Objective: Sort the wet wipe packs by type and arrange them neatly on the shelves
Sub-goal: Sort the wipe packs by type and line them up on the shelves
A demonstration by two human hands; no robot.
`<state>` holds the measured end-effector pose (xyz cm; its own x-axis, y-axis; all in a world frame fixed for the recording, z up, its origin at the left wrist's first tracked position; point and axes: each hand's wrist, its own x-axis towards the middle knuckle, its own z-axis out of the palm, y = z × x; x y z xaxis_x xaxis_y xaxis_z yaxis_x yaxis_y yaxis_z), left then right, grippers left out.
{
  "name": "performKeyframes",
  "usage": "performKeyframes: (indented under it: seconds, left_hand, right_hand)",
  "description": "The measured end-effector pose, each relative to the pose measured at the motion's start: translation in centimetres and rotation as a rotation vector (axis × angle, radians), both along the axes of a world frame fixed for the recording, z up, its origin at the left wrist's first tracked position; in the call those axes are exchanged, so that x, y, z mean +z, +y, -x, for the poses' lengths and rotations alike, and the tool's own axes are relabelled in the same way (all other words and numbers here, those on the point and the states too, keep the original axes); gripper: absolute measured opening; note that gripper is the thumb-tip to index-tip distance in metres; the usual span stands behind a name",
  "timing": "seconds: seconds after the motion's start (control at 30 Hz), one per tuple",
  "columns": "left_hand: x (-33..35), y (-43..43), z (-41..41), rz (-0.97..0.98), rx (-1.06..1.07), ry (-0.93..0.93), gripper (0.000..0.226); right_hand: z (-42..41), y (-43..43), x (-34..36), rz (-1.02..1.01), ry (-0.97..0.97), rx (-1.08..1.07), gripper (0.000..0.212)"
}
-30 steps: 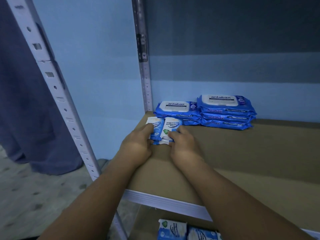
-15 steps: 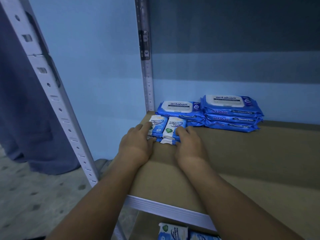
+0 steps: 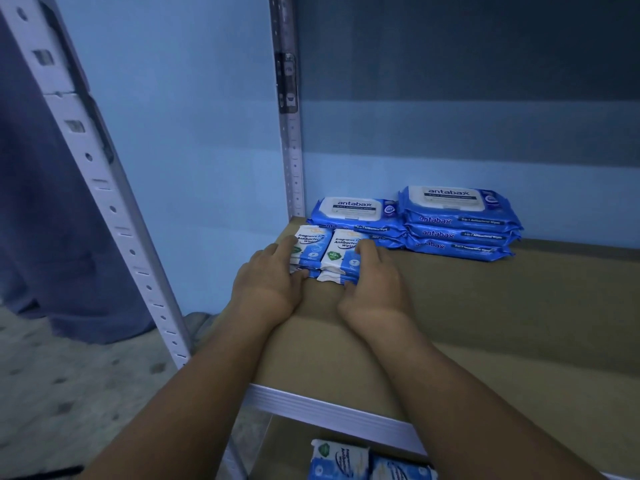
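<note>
Wipe packs sit on the brown shelf (image 3: 485, 306): big blue antabax stacks (image 3: 457, 223) at the back, two small white stacks (image 3: 327, 252) just in front. Left hand (image 3: 268, 277) and right hand (image 3: 375, 278) clasp those small stacks from either side.

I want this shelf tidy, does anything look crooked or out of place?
Mostly neat. The small white packs under both hands sit slightly angled to the shelf edge, and more of them lie on the shelf below.
</note>
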<state>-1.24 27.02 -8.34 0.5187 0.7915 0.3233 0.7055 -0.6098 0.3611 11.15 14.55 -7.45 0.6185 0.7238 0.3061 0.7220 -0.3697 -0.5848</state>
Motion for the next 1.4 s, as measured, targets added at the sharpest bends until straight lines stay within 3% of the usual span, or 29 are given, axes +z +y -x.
performKeyframes:
  seconds: [0.13, 0.27, 0.4, 0.5, 0.67, 0.77, 0.93, 1.0, 1.2, 1.33, 1.4]
  left_hand:
    - [0.2, -0.3, 0.4, 0.023, -0.009, -0.041, 0.070]
    - [0.1, -1.9, 1.8, 0.009, -0.091, -0.190, 0.071]
    - [0.7, -5.8, 4.3, 0.164, -0.078, -0.311, 0.071]
    - [0.4, -10.4, 6.8, 0.155, -0.095, -0.375, 0.064]
    - [-1.2, -19.2, 12.0, 0.047, -0.236, -0.433, 0.048]
    - [-3.8, -23.7, 15.3, 0.137, -0.226, -0.376, 0.045]
    - [-9.5, -29.2, 19.0, 0.584, -0.003, -0.242, 0.034]
    - [-11.7, -30.9, 19.9, 0.710, 0.072, -0.219, 0.031]
    - [-18.1, -32.1, 21.8, 1.035, 0.282, -0.101, 0.025]
    - [-27.2, -29.8, 23.3, 1.176, 0.373, -0.037, 0.051]
    - [-27.7, -29.9, 22.9, 1.175, 0.417, 0.006, 0.052]
  right_hand:
    - [0.3, -0.3, 0.1, -0.059, -0.010, -0.013, 0.066]
    - [1.0, -1.8, 0.4, -0.167, -0.164, -0.029, 0.053]
    - [3.0, -4.9, 0.3, -0.330, -0.202, 0.104, 0.035]
    - [5.0, -9.0, 0.1, -0.407, -0.174, 0.263, 0.027]
    - [10.4, -20.2, -3.9, -0.287, -0.216, 0.398, 0.026]
    - [13.4, -26.7, -8.7, -0.154, 0.000, 0.331, 0.025]
    - [16.7, -32.2, -15.1, 0.115, 0.710, -0.079, 0.025]
    - [17.5, -33.2, -17.2, 0.176, 0.890, -0.186, 0.027]
    - [18.1, -33.5, -21.8, 0.234, 1.147, -0.331, 0.031]
    - [16.6, -32.2, -24.9, 0.272, 1.217, -0.404, 0.029]
    - [15.7, -31.4, -26.8, 0.292, 1.205, -0.435, 0.027]
